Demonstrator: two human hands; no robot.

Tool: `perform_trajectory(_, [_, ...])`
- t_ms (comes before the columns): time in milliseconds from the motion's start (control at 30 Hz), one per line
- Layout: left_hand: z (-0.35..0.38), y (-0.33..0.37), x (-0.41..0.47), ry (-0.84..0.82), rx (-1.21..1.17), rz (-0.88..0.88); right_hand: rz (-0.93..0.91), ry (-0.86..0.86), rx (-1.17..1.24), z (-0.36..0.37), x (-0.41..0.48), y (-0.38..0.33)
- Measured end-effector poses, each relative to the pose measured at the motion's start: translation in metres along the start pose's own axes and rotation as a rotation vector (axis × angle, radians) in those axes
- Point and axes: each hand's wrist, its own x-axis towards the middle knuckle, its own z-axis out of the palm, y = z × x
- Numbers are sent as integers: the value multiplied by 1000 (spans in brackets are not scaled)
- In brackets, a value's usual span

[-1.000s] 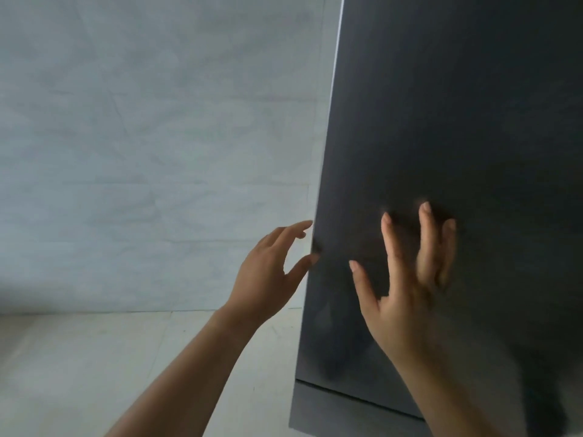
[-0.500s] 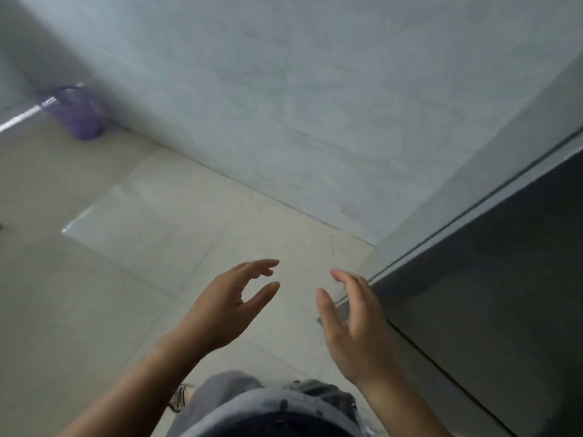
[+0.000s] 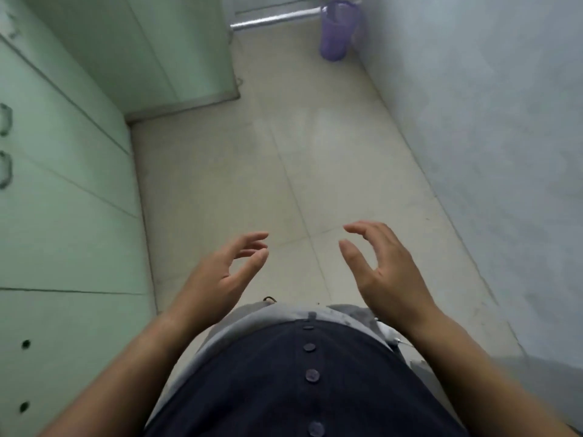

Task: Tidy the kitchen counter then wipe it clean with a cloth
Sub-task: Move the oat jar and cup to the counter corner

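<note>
1. Looking down a lane of pale tiled floor (image 3: 284,171), running from the waist toward the far end of the room.
2. Hemmed on the left by pale green cabinet fronts (image 3: 69,222), with two curved handles (image 3: 4,119) at the picture's left edge and two small dark holes (image 3: 25,343) lower down.
3. Narrowed farther along by a taller green cabinet block (image 3: 157,48) that juts into the lane, its lower corner resting on the tiles.
4. Closed on the right by a pale grey-blue wall (image 3: 489,121), meeting the floor in one straight line.
5. Ended at the far side by a metal strip (image 3: 274,20) across the floor, with a purple bin (image 3: 336,31) standing at the foot of the wall just beside it.
6. Open tile between cabinets and wall, widest near the hands, with the bin well apart from them.
7. Counter top and cloth: cannot tell from this view where either lies or how either looks.
8. Left hand (image 3: 220,279): held out before the waist above the floor, palm turned inward, fingers loosely bent, thumb apart from the forefinger, released and grasping nothing.
9. Right hand (image 3: 388,275): raised at about the same level, palm turned inward, fingers curved forward, thumb spread, likewise relaxed and grasping nothing.
10. Set apart from each other with bare tile showing between, touching neither cabinets nor wall.
11. Below the forearms, a dark buttoned garment (image 3: 309,389) over a grey one (image 3: 252,316).
</note>
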Motion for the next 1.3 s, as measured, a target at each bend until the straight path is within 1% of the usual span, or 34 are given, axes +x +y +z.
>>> perform_trajectory(167, [-59,-44,-18,252,-149,-219,-140,-214,-35,47,65,-53])
perform_trajectory(267, [-77,-65,-21,370,-255,-347,-168,-328,-73,71,99,-71])
perform_trajectory(367, [-95,-78,-4,444,-333,-425,-182,-405,-79,93,144,-93])
perform_trajectory(467, [-123,-87,36,476,-384,-445,-232,-456,-96,116,203,-118])
perform_trajectory(600, [-176,-91,115,542,-418,-431,-302,-500,-126,138,299,-156])
perform_trajectory(700, [-223,-85,164,604,-437,-434,-358,-529,-156,146,368,-192])
perform_trajectory(800, [-263,-82,198,696,-451,-452,-418,-606,-204,162,425,-228])
perform_trajectory(933, [-299,-90,215,790,-453,-515,-545,-720,-261,199,478,-279])
perform_trajectory(1067, [-335,-109,221,884,-474,-584,-694,-802,-305,241,512,-335])
perform_trajectory(1300, [-425,-168,232,1037,-539,-603,-841,-911,-350,336,553,-427])
